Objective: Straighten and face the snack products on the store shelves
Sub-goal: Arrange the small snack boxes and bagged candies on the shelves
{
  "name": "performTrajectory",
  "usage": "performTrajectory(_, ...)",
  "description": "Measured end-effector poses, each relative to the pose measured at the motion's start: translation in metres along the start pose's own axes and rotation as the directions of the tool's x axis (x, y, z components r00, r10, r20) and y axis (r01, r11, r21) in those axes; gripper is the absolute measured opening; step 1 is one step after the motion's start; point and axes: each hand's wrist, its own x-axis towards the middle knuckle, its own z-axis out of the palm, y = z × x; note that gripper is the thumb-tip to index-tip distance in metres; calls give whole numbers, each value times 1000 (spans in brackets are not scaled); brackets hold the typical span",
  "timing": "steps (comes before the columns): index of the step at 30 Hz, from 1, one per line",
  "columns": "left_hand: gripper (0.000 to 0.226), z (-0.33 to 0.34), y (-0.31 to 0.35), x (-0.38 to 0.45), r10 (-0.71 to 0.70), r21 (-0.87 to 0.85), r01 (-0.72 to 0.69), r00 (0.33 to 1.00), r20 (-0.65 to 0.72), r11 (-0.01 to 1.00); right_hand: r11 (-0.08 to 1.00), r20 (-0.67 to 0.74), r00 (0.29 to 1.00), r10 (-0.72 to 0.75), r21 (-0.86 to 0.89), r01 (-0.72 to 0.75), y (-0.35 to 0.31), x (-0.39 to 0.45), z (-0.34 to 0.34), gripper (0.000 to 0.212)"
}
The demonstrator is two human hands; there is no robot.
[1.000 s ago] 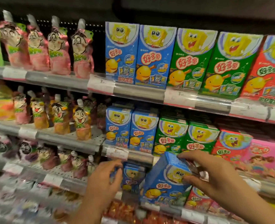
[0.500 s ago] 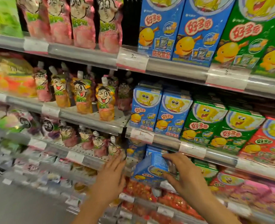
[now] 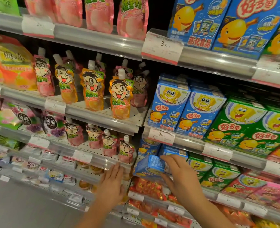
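A blue snack box (image 3: 150, 165) lies tipped on the third shelf, its top tilted toward me. My right hand (image 3: 179, 176) grips it from the right, fingers over its upper edge. Behind it stand two more blue boxes (image 3: 146, 148), upright. My left hand (image 3: 112, 183) rests open against the shelf edge (image 3: 93, 162) left of the box, fingers spread. Green boxes (image 3: 218, 175) of the same snack stand to the right of my right hand.
The shelf above carries upright blue boxes (image 3: 183, 107) and green boxes (image 3: 251, 125). Orange and pink jelly pouches (image 3: 119, 96) fill the left bays. Price tags (image 3: 161, 135) hang on the shelf rails. Red packets (image 3: 149, 186) sit on the shelf below. Grey floor lies lower left.
The view has moved closer and lower on the shelves. My right hand has pushed the tipped blue box further into the third shelf. My left hand has shifted to the shelf edge.
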Motion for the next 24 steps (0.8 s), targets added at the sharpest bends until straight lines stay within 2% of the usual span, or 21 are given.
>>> performTrajectory(4,85,10,-1,-1,22,-35,-23,1000,-11,999,1000,-26,1000,7,-23,-8,-12,10,12,59)
performTrajectory(10,83,9,-3,4,17,-63,-18,1000,-9,998,992,-73,997,-6,-129,-3,-29,23,18,62)
performTrajectory(24,96,18,2,2,-26,-80,25,1000,-11,996,957,15,1000,23,-289,-17,-27,45,29,69)
